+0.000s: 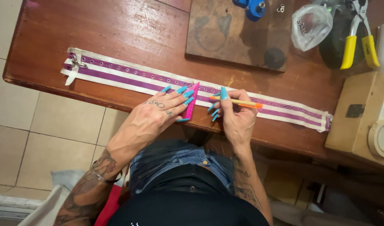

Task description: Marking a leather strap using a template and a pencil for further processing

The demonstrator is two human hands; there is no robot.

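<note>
A worn, glossy reddish-brown wooden table (129,29) stands over pale square floor tiles, and across it, running from nine o'clock down toward four o'clock, lies a long flat strap of white webbing with two purple bands and rows of small metal eyelets (129,75), a metal clip at its nine o'clock end. The left hand (158,113), with long turquoise nails, lies flat near the strap's middle, its fingers held close together and pressing a small stiff pink plastic ruler-like piece (190,105) upright against the strap's near edge. Just beside it at three o'clock, the right hand (236,115) pinches a slim tan pencil with an orange tip (238,102) between thumb and forefinger, the other fingers curled under, the tip lying over the strap. By the look of it the step in hand is marking or measuring along the strap, and the next mark seems to call for the pink guide held steady and the tip brought to its edge. At twelve o'clock sits a scuffed, stained square wooden board (225,37) with a dark round disc on it; toward one o'clock lie a crinkled clear plastic bag (311,25) and pliers with yellow rubber grips (359,46); at three o'clock a plain cardboard box (359,121) carries a roll of tape (382,138)
</note>
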